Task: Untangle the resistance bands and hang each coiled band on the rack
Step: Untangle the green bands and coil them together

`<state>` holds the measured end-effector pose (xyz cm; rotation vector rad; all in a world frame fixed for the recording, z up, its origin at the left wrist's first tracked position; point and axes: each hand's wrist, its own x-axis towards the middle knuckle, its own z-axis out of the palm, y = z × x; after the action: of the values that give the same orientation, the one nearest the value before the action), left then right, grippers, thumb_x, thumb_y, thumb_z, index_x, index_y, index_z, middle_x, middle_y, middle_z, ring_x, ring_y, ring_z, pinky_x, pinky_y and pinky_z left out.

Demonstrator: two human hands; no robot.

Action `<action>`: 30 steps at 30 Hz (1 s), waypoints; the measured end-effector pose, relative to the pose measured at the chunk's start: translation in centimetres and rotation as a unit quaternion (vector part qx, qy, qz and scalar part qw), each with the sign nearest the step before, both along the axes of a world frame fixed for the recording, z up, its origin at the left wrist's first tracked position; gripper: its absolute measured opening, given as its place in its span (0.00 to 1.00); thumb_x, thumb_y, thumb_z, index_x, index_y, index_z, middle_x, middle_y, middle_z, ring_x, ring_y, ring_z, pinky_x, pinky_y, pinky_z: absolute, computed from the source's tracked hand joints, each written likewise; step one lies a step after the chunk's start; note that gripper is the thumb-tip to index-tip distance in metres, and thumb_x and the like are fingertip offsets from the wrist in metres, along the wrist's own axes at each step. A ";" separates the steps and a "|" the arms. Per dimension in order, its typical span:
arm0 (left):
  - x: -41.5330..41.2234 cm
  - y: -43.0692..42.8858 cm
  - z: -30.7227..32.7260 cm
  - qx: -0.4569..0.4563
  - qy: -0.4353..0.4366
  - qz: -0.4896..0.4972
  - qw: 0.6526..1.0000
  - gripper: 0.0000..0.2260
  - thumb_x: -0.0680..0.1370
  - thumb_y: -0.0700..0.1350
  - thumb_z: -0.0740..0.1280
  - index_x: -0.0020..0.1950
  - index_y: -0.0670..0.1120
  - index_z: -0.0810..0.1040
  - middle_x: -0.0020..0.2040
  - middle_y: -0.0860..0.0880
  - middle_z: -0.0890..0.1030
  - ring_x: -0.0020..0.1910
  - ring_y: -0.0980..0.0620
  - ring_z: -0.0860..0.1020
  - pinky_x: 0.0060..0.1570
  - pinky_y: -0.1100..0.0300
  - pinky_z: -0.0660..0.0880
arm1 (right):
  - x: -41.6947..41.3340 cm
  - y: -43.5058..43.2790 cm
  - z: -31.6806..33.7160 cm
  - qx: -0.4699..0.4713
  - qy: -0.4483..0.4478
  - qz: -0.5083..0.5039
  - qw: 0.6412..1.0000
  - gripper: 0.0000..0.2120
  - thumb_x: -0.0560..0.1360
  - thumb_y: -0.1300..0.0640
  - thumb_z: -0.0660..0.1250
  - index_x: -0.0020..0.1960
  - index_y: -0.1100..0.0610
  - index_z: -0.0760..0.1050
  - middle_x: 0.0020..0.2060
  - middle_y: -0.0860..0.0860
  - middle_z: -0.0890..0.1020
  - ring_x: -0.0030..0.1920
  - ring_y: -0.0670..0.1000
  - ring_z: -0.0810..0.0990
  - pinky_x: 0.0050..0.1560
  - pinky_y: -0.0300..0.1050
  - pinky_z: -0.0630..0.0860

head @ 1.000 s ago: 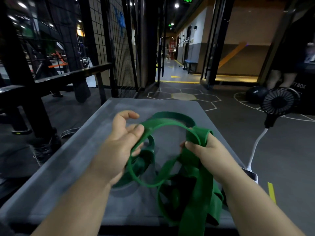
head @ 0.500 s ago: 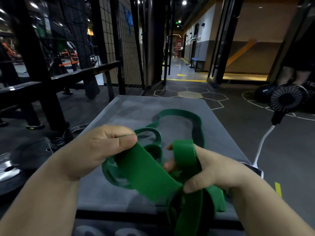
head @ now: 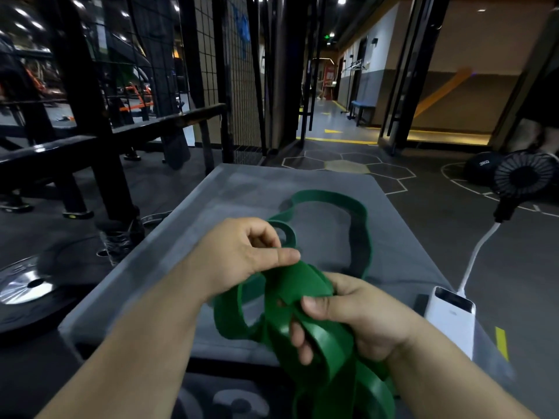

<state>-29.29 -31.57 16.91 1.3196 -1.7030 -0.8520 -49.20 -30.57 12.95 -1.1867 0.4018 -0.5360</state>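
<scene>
Green resistance bands [head: 314, 337] lie tangled over the near part of a grey padded box [head: 242, 189]. My left hand [head: 242, 255] pinches a wide green strand between thumb and fingers, just above the tangle. My right hand [head: 360, 316] grips a bunch of wide strands, its thumb on top and fingers curled underneath. One loop [head: 360, 213] stretches away across the box top toward the far right. More green strands hang off the box's near edge below my right hand. A black steel rack frame [head: 90, 116] stands to the left.
A white power bank [head: 450, 316] lies on the box's right edge, cabled to a small black fan [head: 526, 176]. A weight plate [head: 27, 285] sits on the floor at left. A black medicine ball [head: 481, 167] and a person's legs [head: 544, 137] are at far right.
My hands have come closer together. The left hand's pinch has shifted right, and the wide strand between the hands is now bunched under my right thumb. The view has tilted down slightly.
</scene>
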 end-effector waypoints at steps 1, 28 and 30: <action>0.2 -0.4 -0.4 0.012 0.015 -0.002 1.000 0.20 0.61 0.58 0.80 0.36 0.44 0.80 0.32 0.49 0.78 0.33 0.53 0.74 0.37 0.58 0.71 | -0.3 -0.2 0.0 -0.006 -0.008 0.003 1.000 0.16 0.69 0.54 0.77 0.52 0.61 0.79 0.37 0.59 0.82 0.32 0.55 0.82 0.36 0.44 0.79; -1.8 -1.1 -5.6 0.118 0.207 -0.304 0.922 0.38 0.67 0.65 0.73 0.67 0.44 0.68 0.59 0.46 0.76 0.60 0.49 0.74 0.64 0.49 0.70 | -3.3 -2.6 1.7 0.071 -0.267 0.031 0.961 0.19 0.84 0.50 0.54 0.60 0.66 0.71 0.46 0.57 0.80 0.48 0.56 0.80 0.53 0.51 0.72; -2.1 -1.6 -6.0 0.151 0.261 -0.247 0.921 0.43 0.65 0.61 0.77 0.71 0.40 0.67 0.64 0.42 0.74 0.65 0.42 0.71 0.69 0.36 0.61 | -3.3 -2.6 2.2 0.046 -0.271 0.024 0.961 0.16 0.82 0.56 0.59 0.64 0.66 0.67 0.48 0.57 0.77 0.50 0.55 0.77 0.57 0.51 0.71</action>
<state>-31.39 -33.18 10.91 0.7295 -1.5136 -1.6504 -52.48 -33.13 15.15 -0.9109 -0.0719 -0.7647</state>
